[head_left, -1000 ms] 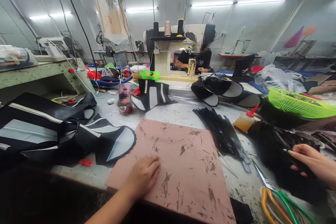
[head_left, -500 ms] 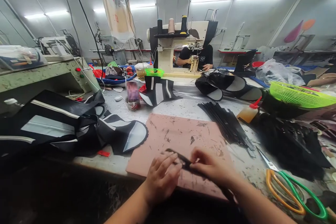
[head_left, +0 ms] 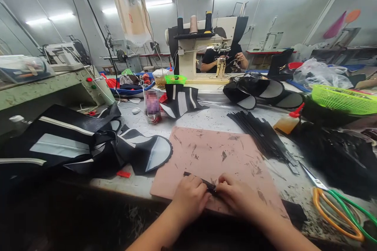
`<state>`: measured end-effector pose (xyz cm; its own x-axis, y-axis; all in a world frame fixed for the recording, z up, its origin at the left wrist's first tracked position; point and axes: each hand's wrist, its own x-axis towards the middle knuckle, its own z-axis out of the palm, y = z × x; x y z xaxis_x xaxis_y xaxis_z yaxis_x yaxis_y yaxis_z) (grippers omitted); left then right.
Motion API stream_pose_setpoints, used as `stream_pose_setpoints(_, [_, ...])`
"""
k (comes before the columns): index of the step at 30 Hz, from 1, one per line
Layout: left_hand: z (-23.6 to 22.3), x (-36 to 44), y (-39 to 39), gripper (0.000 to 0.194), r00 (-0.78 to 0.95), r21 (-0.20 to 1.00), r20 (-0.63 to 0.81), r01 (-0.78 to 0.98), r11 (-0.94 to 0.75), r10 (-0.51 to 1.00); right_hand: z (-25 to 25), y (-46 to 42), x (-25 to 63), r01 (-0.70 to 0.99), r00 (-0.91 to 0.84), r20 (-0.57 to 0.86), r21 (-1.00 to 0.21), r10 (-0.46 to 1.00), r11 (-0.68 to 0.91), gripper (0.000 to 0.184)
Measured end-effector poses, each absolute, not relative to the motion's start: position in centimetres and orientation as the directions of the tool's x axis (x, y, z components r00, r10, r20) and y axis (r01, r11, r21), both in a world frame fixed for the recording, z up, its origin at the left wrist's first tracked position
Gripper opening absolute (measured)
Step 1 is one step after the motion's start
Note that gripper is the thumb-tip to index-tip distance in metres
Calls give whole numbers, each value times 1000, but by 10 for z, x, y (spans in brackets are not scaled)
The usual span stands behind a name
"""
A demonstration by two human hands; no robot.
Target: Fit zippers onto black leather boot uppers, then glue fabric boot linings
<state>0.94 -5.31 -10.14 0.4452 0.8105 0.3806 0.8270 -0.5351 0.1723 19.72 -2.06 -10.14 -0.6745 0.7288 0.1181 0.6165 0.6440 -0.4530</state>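
Note:
A narrow black strip (head_left: pixel 209 185) lies across the near part of a pink, stained board (head_left: pixel 212 153). My left hand (head_left: pixel 191 194) is closed on the strip, whose end sticks out beyond the knuckles. Close beside it, my right hand (head_left: pixel 235 194) pinches the same strip, with fingertips a little apart from the left ones. More black material (head_left: pixel 294 212) shows beyond my right forearm at the board's edge; whether it is part of the strip I cannot tell.
Black strips (head_left: pixel 262 137) lie right of the board, near a glue bottle (head_left: pixel 288 119) and scissors (head_left: pixel 326 200). Black-and-white cut pieces (head_left: pixel 141 145) are at left. Behind stands a sewing machine (head_left: pixel 194 43) with thread cones; a person (head_left: pixel 224 59) sits beyond.
My right hand has come in lower and nearer the left, and the left has turned knuckles-up over the strip. The view has shifted slightly. The person beyond has raised a hand.

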Motion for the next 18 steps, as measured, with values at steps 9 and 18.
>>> stream_pose_setpoints(9, [-105,31,-38,7,585,170,325,737,-654,743,-114,-37,198,680,-561,471,-206,681,703,21])
stream_pose_setpoints(18, [-95,28,-36,14,311,497,177,791,-358,934,-120,-59,197,711,-494,574,-166,653,684,36])
